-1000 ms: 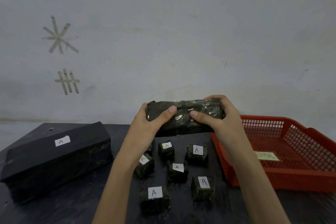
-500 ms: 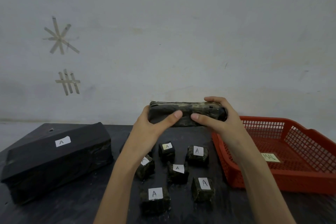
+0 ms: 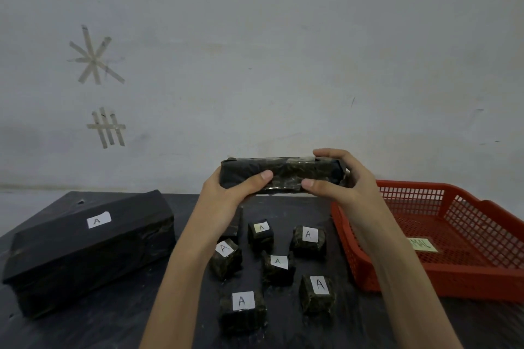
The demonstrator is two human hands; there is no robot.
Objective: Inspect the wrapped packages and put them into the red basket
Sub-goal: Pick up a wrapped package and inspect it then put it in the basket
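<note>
Viewing from the head: long wrapped package point(image 3: 283, 176) held level above the table point(image 3: 85, 331), gripped at its ends by left hand point(image 3: 226, 198) and right hand point(image 3: 351, 187), fingers curled behind, thumbs in front. Likely faults: glossy wrap slipping on a one-handed carry; an end clipping the rim of the red basket point(image 3: 453, 280) just beside. Inside the basket, only a paper label point(image 3: 422, 245); no packages. Small packages point(image 3: 243, 312) and one large package point(image 3: 90, 246) on the table.
</note>
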